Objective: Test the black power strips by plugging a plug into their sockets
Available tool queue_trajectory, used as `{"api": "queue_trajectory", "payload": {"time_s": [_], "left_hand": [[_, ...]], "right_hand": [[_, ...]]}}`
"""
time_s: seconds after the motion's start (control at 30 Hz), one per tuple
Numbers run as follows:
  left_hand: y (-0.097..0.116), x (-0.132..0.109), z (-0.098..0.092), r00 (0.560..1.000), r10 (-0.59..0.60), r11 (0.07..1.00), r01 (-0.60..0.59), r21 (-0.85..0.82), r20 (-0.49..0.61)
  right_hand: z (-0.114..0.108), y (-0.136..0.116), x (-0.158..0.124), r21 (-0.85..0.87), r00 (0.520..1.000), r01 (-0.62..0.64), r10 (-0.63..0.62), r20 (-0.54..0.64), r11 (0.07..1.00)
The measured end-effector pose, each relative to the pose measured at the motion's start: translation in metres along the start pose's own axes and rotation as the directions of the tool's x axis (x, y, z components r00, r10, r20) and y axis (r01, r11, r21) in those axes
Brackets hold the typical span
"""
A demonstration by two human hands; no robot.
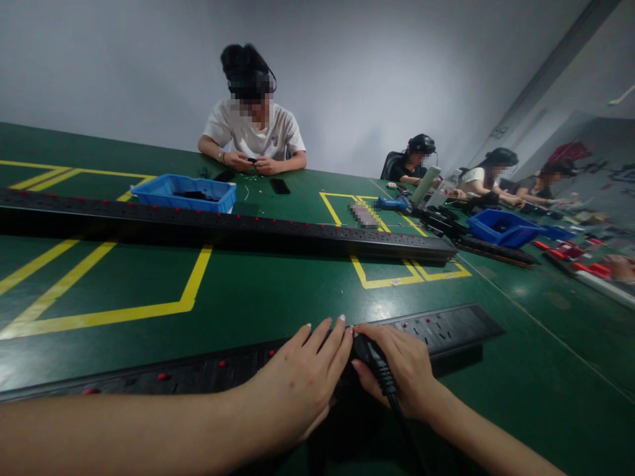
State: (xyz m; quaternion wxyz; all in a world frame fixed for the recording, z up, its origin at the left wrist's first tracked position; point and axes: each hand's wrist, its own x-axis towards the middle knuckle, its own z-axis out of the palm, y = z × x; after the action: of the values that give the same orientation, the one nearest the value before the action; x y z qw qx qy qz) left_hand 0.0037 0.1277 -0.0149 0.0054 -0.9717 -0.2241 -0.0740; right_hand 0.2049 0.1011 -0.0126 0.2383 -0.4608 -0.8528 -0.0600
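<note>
A long black power strip (456, 327) with outlets and small red switches runs across the near table, slanting up to the right. On its top lies my left hand (310, 370), fingers stretched out and flat; its thumb is mostly hidden. Right beside it, my right hand (401, 363) is closed around a black power plug (366, 348), pressed against the strip's outlets. From the plug a black cord (397, 403) hangs down toward me. The plug's pins are hidden, so how far they are inserted cannot be seen.
Another long black power strip (238, 228) lies across the green table (278, 291), marked with yellow tape. Behind it stand a blue tray (183, 192) of black parts and a person (253, 132). To the right are a blue bin (503, 228), tools, a bottle and several co-workers.
</note>
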Motion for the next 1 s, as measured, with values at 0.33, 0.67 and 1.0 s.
{"api": "queue_trajectory", "payload": {"time_s": [0.33,0.67,1.0], "left_hand": [[-0.0011,0.0013,-0.0010,1.000,0.001,1.000,-0.001,-0.001,-0.003],[-0.0009,0.0002,0.0003,1.000,-0.001,1.000,0.001,-0.003,0.007],[-0.0009,0.0002,0.0005,1.000,0.001,1.000,-0.001,-0.008,-0.001]], "right_hand": [[0.0000,-0.0007,0.0007,-0.008,1.000,-0.005,0.005,-0.008,1.000],[0.0008,0.0003,-0.0006,-0.013,1.000,0.000,0.000,-0.006,1.000],[0.0008,0.0004,-0.0005,-0.005,1.000,-0.003,0.003,-0.011,1.000]]}}
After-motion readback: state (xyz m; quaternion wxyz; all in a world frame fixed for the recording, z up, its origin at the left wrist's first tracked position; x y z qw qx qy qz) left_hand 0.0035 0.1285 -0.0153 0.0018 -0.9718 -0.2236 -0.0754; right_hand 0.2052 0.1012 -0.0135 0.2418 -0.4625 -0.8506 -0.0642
